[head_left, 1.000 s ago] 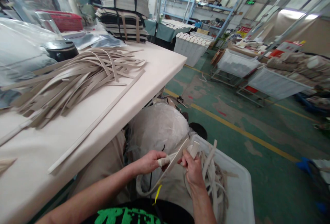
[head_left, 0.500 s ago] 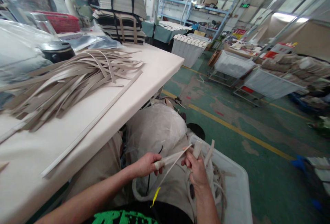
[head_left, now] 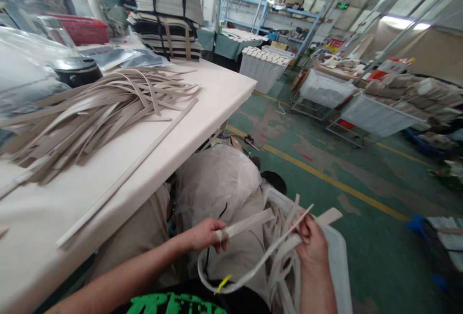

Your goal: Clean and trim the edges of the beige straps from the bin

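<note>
My left hand (head_left: pixel 210 235) pinches a pale strip (head_left: pixel 249 224), and my right hand (head_left: pixel 311 239) pinches strip ends (head_left: pixel 330 216) near the big white bin (head_left: pixel 340 258).

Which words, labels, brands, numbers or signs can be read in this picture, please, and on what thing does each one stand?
None can be read with certainty.
Green lettering on the black shirt: cut off by the picture's bottom edge.
Small green sign in the background: too small.
Red-and-yellow sign in the background: too small and blurred.
Pale strips: no text seen.
</note>
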The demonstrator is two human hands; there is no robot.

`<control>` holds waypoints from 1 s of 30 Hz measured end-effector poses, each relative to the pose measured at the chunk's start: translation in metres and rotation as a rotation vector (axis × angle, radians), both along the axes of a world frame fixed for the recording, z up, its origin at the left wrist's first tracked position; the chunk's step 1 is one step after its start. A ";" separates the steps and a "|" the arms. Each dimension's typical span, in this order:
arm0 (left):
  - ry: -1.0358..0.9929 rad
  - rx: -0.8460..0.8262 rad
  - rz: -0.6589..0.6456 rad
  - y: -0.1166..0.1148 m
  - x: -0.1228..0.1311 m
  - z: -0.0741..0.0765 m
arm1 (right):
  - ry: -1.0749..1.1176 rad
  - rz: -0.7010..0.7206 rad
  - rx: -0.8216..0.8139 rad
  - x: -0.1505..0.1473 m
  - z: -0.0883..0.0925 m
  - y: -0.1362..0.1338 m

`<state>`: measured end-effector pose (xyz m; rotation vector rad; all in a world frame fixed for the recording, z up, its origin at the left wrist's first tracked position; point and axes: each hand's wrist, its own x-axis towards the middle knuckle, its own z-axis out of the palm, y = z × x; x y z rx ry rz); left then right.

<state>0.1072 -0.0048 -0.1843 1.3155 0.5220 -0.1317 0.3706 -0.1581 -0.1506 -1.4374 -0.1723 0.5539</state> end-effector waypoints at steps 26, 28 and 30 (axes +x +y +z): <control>-0.085 -0.053 0.169 -0.006 0.007 -0.001 | 0.023 0.391 -0.264 -0.117 -0.040 0.055; -0.070 -0.057 0.268 -0.002 0.008 0.000 | -0.047 0.422 -0.283 -0.121 -0.036 0.055; -0.062 -0.077 0.387 0.004 0.009 0.000 | -0.129 0.505 -0.286 -0.125 -0.030 0.054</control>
